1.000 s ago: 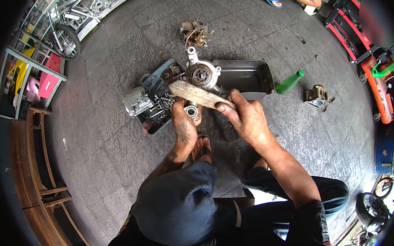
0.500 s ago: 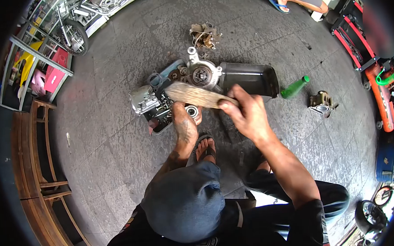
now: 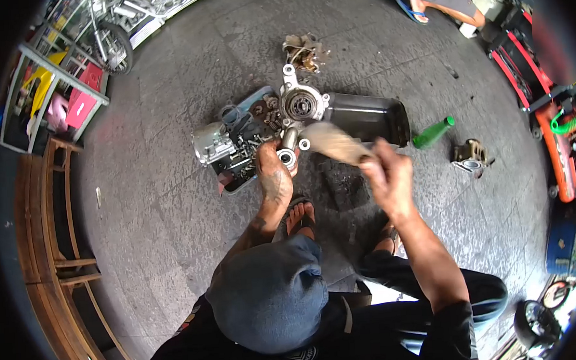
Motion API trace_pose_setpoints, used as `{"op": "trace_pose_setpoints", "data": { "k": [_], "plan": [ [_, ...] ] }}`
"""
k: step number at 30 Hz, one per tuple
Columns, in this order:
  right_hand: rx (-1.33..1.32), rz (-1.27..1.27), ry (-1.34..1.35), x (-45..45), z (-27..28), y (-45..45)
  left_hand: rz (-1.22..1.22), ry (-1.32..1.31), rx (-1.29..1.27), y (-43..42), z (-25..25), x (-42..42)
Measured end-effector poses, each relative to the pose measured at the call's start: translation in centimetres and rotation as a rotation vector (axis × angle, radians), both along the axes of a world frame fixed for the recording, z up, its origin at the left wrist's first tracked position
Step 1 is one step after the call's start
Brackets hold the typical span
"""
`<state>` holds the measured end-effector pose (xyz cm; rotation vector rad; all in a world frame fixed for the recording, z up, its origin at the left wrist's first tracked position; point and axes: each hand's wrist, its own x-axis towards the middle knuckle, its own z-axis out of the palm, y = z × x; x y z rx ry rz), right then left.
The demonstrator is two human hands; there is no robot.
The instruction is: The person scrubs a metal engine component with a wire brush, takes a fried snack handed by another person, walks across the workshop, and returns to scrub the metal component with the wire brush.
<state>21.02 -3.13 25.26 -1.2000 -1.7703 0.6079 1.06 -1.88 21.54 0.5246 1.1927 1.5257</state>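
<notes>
My left hand [image 3: 275, 174] is wrapped round the near end of a grey metal engine casing [image 3: 305, 103], which has a round bearing in its middle and an arm with a hole at its far end. My right hand [image 3: 389, 178] grips the narrow end of a flat wooden piece [image 3: 334, 144]. Motion blurs the wood, whose broad end is just right of the casing's near end. Below and left of the casing, a tray [image 3: 235, 188] holds bolts, gears and a silvery engine part [image 3: 212, 145].
A black tray [image 3: 403, 123] lies right of the casing, with a green bottle [image 3: 433, 132] and a metal cylinder part [image 3: 469, 155] beyond. Another engine part [image 3: 305, 52] sits ahead. A person's leg [image 3: 448, 7] shows at the top right. A wooden bench [image 3: 35, 226] stands left.
My right hand has moved right with the wooden piece, which has swung off the casing's near end and uncovered it. My left hand keeps its hold.
</notes>
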Motion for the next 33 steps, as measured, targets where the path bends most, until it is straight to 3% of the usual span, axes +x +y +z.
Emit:
{"op": "trace_pose_setpoints", "data": {
  "k": [3,6,8,11,12,14,16,18,20,22,23,25,28,30,32,33],
  "plan": [
    [0.004,0.084,-0.055,-2.6,0.1,1.6,-0.057,0.007,0.116,-0.4,-0.8,0.2],
    [0.047,0.012,-0.067,-1.7,-2.9,1.0,0.114,-0.154,0.017,-1.0,0.3,-0.3],
    [-0.160,-0.050,-0.175,0.8,-4.7,0.6,0.070,-0.096,0.027,-1.0,-1.1,-1.5],
    [-0.165,-0.101,0.020,1.6,-4.2,-0.3,0.115,-0.090,-0.011,-0.6,-0.7,-1.1],
    [-0.053,-0.058,0.061,0.6,-2.7,-0.2,0.148,-0.102,-0.031,-0.3,-0.1,-0.7],
    [-0.041,0.055,0.078,-1.8,0.4,0.1,-0.003,-0.115,0.070,-0.6,-1.4,-1.0],
    [-0.054,0.050,0.050,-3.0,-1.9,1.2,-0.120,-0.132,0.145,-0.6,-1.5,-1.3],
    [-0.050,-0.022,-0.081,-1.0,-4.7,0.8,-0.027,-0.205,0.029,-0.7,-1.3,-1.8],
    [-0.221,-0.071,-0.134,0.9,-7.2,0.0,-0.014,-0.207,0.014,-1.1,-1.3,-2.4],
    [-0.234,-0.091,-0.063,0.6,-4.3,-0.2,0.020,-0.164,-0.013,-0.4,-0.9,-1.9],
    [-0.136,-0.046,0.008,-0.6,-2.3,-0.4,0.193,-0.169,-0.124,-0.1,0.1,-0.5],
    [-0.070,0.025,0.068,-2.8,0.3,0.2,-0.204,-0.178,0.082,-0.2,-1.6,-1.9],
    [-0.031,-0.052,0.024,-1.6,-5.2,0.5,0.135,-0.038,-0.136,-0.5,0.8,0.4],
    [-0.259,-0.150,-0.105,0.5,-5.0,0.3,-0.004,-0.019,-0.080,-0.5,-0.1,-0.8],
    [-0.208,-0.156,-0.075,1.2,-4.2,-0.4,0.141,0.052,-0.162,-0.2,0.1,0.1],
    [-0.189,-0.106,-0.045,0.5,-2.5,-0.6,0.017,0.220,-0.083,-0.3,-1.0,-0.7]
  ]
}}
